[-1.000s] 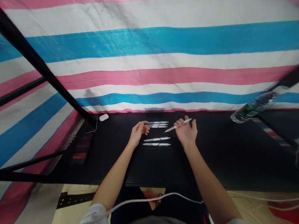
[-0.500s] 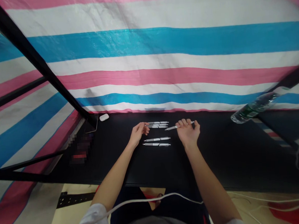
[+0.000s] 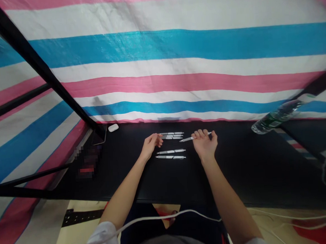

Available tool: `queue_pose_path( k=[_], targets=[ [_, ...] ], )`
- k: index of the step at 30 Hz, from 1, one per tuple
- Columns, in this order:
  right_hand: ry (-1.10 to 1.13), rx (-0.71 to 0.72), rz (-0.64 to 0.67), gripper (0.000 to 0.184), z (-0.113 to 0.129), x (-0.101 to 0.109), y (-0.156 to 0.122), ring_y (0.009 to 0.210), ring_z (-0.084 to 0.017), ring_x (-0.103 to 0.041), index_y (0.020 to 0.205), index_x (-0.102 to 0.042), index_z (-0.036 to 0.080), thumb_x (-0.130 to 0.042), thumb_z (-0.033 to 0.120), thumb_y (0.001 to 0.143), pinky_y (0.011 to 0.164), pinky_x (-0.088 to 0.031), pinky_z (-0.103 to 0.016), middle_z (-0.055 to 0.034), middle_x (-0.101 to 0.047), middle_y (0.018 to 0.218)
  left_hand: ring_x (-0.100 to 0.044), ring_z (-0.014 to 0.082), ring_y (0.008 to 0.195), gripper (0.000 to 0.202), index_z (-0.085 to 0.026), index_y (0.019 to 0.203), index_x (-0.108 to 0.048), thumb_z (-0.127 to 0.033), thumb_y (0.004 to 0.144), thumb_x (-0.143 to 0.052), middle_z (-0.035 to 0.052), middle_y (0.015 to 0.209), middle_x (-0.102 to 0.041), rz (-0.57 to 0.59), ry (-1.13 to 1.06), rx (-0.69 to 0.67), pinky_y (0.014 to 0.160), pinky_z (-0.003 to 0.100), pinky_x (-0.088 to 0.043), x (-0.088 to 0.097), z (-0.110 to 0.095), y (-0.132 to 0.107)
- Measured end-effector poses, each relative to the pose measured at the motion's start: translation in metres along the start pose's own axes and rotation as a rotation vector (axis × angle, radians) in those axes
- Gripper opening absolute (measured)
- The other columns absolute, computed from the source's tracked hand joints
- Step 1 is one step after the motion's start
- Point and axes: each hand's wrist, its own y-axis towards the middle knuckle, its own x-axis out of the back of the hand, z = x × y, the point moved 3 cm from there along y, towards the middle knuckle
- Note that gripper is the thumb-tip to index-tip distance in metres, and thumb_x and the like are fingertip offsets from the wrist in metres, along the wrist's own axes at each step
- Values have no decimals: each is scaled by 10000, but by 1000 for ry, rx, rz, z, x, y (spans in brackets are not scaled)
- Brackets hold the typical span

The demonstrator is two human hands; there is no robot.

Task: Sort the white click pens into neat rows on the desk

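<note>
My right hand is closed around a white and grey pen, palm turned up, the pen's grey tip pointing left. My left hand has its fingers curled in, thumb and forefinger pinched at the left ends of the upper group of pens. These lie close together, side by side, and the fingertips hide their left ends. Nearer to me, two more pens lie roughly parallel and apart from each other: one pen and, just below it, another pen.
The black table stands against a striped plastic sheet. A clear bottle lies at the back right. A small white case sits at the back left, near a black frame post. A white cable crosses in front of me.
</note>
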Motion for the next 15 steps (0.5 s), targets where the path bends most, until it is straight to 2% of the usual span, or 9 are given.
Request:
queue_pose_path(
  k=[5,10,13,15],
  targets=[
    [-24,9,10,392,0,-1,1,503,-129,-308,583,-290,226,-431,437,882,526,-410,-304,52,-208,577,-557,120,593,446,-119,876,-672,-555,815,-601,52,697,-621,5,1,-6,548,249,-443,0,0,0],
    [-7,-24,8,411,-3,-2,0,528,-137,-344,609,-348,238,-419,544,874,576,-461,-333,45,-258,603,-560,124,590,464,-120,868,-677,-573,808,-599,56,696,-623,6,42,-11,543,247,-443,0,0,0],
    [5,-66,38,365,-9,-6,-2,569,-136,-401,628,-396,240,-506,508,849,743,-522,-384,40,-319,621,-565,132,608,431,-129,878,-693,-544,828,-586,60,701,-640,28,191,-85,568,252,-448,-1,-1,-2],
    [-2,-98,66,314,-15,-11,-5,598,-132,-435,636,-422,241,-588,431,822,894,-511,-423,41,-358,637,-582,143,657,364,-141,906,-709,-481,843,-595,70,753,-672,44,348,-186,631,266,-464,-4,-4,-5]
  ],
)
